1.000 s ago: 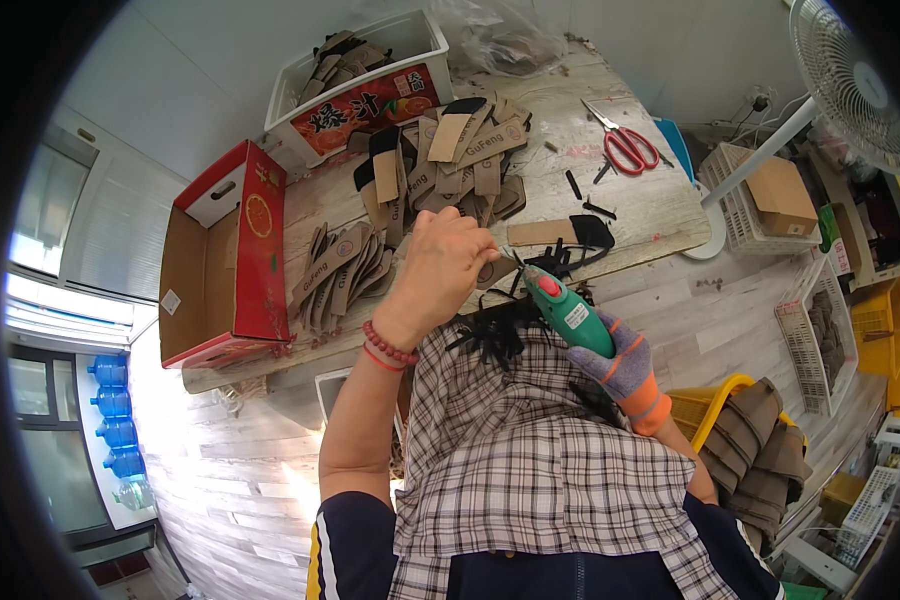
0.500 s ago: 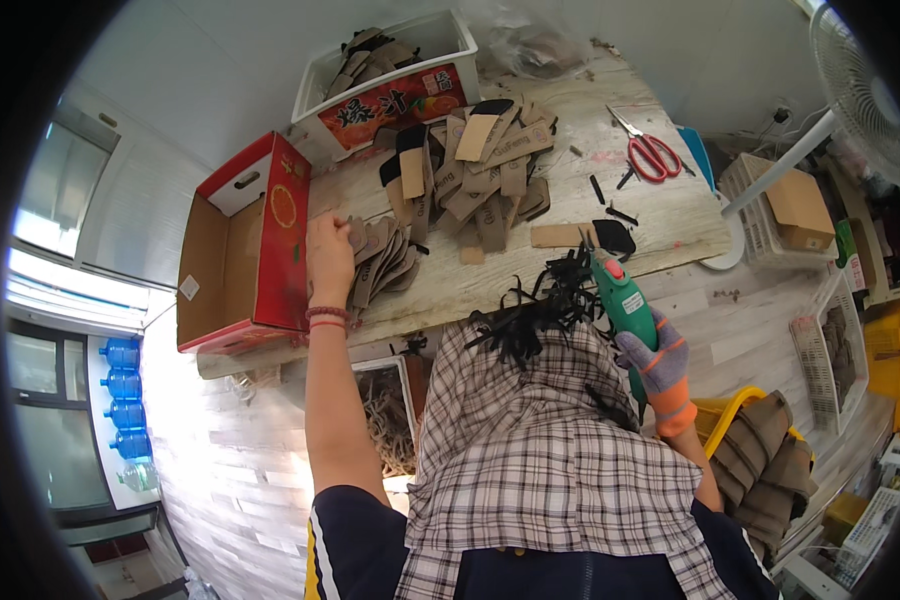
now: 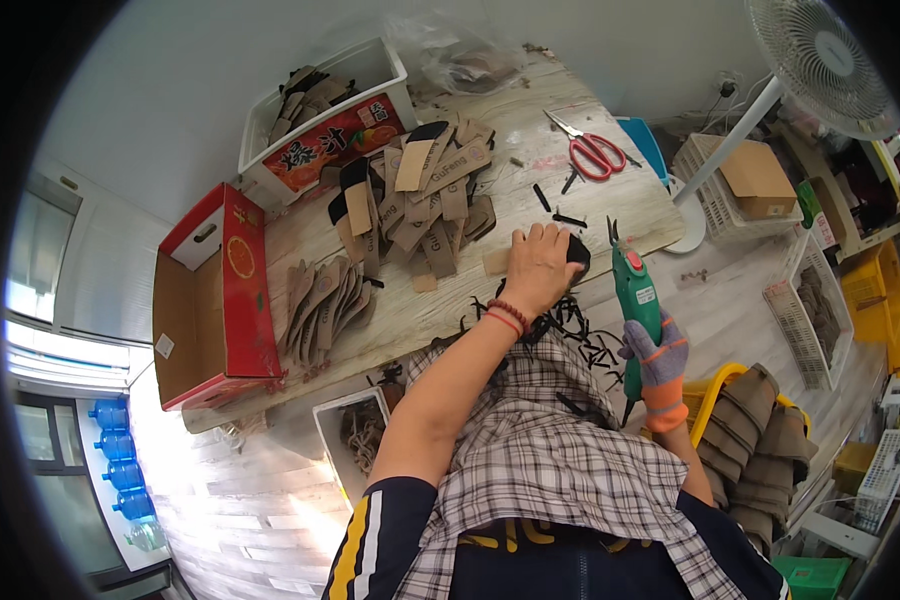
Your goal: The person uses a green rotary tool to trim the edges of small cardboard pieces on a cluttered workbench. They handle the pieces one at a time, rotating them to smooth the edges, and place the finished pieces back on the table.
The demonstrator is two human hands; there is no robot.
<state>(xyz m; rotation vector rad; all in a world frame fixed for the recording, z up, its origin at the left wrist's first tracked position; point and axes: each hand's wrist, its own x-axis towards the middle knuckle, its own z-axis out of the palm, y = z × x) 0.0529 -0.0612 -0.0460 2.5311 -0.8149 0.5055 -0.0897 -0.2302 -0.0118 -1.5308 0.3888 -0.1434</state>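
Tan piece (image 3: 577, 258) with the black end is near the table's (image 3: 510, 120) front edge, my left hand (image 3: 542, 268) over it, can't tell if it's pinched. Gloved right hand (image 3: 658, 362) is wrapped round the green cutter (image 3: 638, 295), blades pointing away.

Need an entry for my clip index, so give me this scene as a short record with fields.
Left hand: bare left hand, palm down over a tan-and-black piece; grip unclear
Right hand: gloved right hand, closed around a green tool
Tool blades: pointing away from the person, right of the piece
Surface: pale wooden table
On table: heaped brown pieces, a fanned row of pieces, red-handled scissors
Scraps: black strips near the front edge
Left side: red open box
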